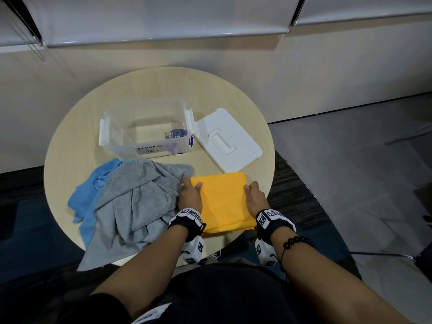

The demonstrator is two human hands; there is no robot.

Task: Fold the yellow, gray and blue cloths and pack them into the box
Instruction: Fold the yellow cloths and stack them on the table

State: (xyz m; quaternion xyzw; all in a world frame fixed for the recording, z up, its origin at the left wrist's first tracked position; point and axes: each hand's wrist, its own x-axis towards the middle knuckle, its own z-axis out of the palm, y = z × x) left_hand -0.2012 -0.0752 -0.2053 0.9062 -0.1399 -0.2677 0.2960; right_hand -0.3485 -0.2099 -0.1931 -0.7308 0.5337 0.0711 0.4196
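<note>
edges of yellow cloth (222,202) held by left hand (190,195) and right hand (256,197).

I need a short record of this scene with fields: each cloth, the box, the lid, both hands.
yellow cloth: folded, flat on table
gray cloth: crumpled, partly over blue cloth
blue cloth: crumpled, left of gray
storage box: open, no cloth inside
lid: beside box, on its right
left hand: holds yellow cloth's left edge
right hand: holds its right edge

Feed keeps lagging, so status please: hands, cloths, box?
Left hand, right hand hold folded yellow cloth by its sides. Gray cloth, blue cloth unfolded, heaped left. Storage box open; lid beside it.
</note>
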